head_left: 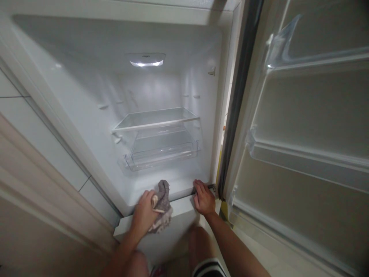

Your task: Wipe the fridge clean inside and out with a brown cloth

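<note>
My left hand (144, 214) is closed on a crumpled grey cloth (163, 202) with pale patches. Part of the cloth hangs over the top edge of the white lower door (182, 207), at the front of the refrigerator floor. At the right end of that same edge lies my right hand (204, 198), its fingers extended over it, with nothing visible in them. Behind both hands is the lit white refrigerator interior (155, 88).
A glass shelf (157, 118) spans the interior, above a clear plastic drawer (163, 154). To the right the refrigerator door (311, 115) stands open, with clear door bins (311, 163). A tiled wall (43, 127) is close on the left. My knees are just below the hands.
</note>
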Demonstrator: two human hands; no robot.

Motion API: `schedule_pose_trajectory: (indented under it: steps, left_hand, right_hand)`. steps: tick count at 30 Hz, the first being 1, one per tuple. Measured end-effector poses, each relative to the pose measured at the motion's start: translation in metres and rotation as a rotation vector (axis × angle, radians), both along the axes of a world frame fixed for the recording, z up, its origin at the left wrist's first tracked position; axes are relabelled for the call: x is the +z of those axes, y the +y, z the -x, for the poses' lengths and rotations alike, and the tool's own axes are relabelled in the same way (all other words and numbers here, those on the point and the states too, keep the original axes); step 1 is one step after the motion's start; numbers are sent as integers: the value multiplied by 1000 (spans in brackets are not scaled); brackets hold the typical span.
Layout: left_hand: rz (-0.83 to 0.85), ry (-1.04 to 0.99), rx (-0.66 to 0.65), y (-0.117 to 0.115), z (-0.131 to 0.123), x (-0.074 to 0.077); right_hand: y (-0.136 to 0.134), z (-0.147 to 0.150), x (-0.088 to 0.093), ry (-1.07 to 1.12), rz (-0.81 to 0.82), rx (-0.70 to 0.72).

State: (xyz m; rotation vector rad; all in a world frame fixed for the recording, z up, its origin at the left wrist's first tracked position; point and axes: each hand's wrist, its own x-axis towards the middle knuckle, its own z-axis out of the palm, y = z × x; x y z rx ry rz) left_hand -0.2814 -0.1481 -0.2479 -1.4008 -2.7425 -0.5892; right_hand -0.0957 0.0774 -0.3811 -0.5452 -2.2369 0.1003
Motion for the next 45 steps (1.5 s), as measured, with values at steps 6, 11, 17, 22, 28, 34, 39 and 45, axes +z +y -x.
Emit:
schedule_pose_trajectory:
  steps: [6,11,17,22,28,34,39,45]
  left_hand:
    - [190,173,-42,-31,-6,-9]
    - [279,-51,-231,0,-20,-40]
    - [254,-74,-148,21,4,-25]
    - [178,282,-188,38,1,-37]
    - [136,260,-364,75,-25,-56]
    - [126,251,-379,67,-36,-51]
    - [104,253,-287,11,11,-60]
    - [135,302,-217,6,16,-52]
  right_hand:
    - [-2,1,3,18,6,5]
    - [-1,1,1,14,14,6]
    - [1,0,0,13,19,17]
    - [0,0,-2,43,0,19]
    - [0,1,-4,18,11,24]
    - [-15,-10,5,128,137,21]
    - [-100,-70,-48,180,308,58]
    - [-145,-125,-69,-98,505,130]
